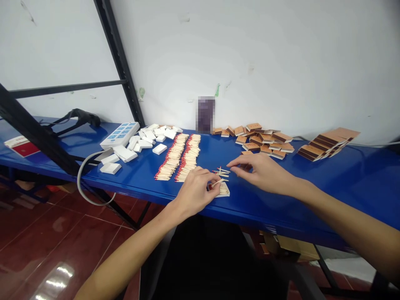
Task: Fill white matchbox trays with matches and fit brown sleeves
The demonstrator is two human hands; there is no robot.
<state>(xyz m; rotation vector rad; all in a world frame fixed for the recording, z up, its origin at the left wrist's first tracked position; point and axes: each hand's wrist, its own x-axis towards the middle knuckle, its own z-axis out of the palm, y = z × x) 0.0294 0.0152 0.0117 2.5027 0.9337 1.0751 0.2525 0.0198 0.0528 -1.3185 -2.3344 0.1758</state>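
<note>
At the centre of the frame, a small open tray of white cardboard [227, 192] lies on the blue glossy tabletop [353, 187], close to its front edge, with pale wooden matchsticks inside. The left hand [196, 186] is at the left end of this tray; its thumb and fingers are closed on one pale matchstick [223, 180], which sticks out to the right above the tray. The right hand [262, 171] holds nothing; its thumb and forefinger are slightly apart, near a few loose red-tipped matchsticks [222, 171].

Left of centre there are two long rows of red-headed matchsticks [189, 156]. Behind and left of them, white cardboard trays [145, 143] are heaped, beside a white flat box with blue labels [120, 135]. Right of centre lie brown cardboard matchbox sleeves [265, 139], and more stand in a leaning stack [326, 143] farther right. Some dark print shows on the sleeves, but it is perhaps too small to be read, and so are the blue labels.

Blue surface shows between the match rows and the sleeves, and a wider stretch at the right of the frame, beyond the right forearm.
</note>
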